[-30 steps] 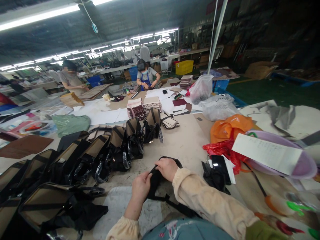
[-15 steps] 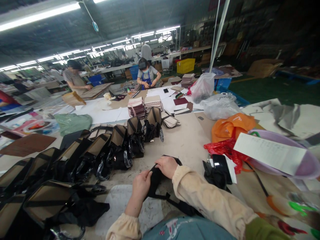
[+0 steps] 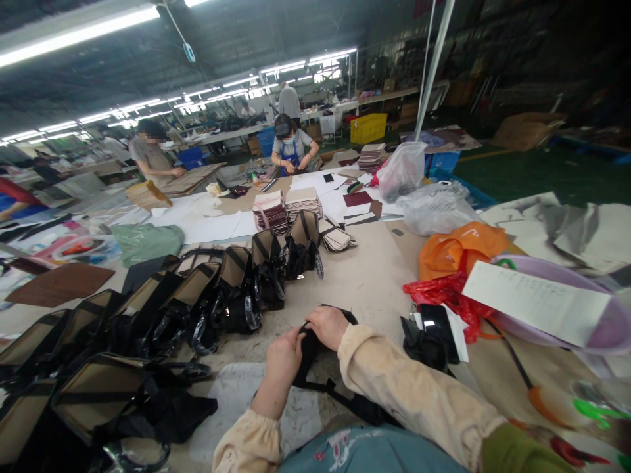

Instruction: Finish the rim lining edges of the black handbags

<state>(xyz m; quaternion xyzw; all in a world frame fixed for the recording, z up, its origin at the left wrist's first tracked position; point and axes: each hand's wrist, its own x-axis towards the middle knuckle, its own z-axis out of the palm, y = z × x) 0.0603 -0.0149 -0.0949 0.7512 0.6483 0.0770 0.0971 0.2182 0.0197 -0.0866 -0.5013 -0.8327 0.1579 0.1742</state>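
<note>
Tube lights glow over pale worktables and green floor.

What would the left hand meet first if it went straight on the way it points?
Most likely the right hand: its fingertips lie just beyond those of the left hand, both gripping the black piece. Whether they already touch is hard to tell.

I cannot read any word or number with certainty. On the pale card, which lies across the purple basin, I see rows of writing, too faint for me. The orange bag carries a white mark, and the whitish plastic bag some grey print, both unclear.
</note>
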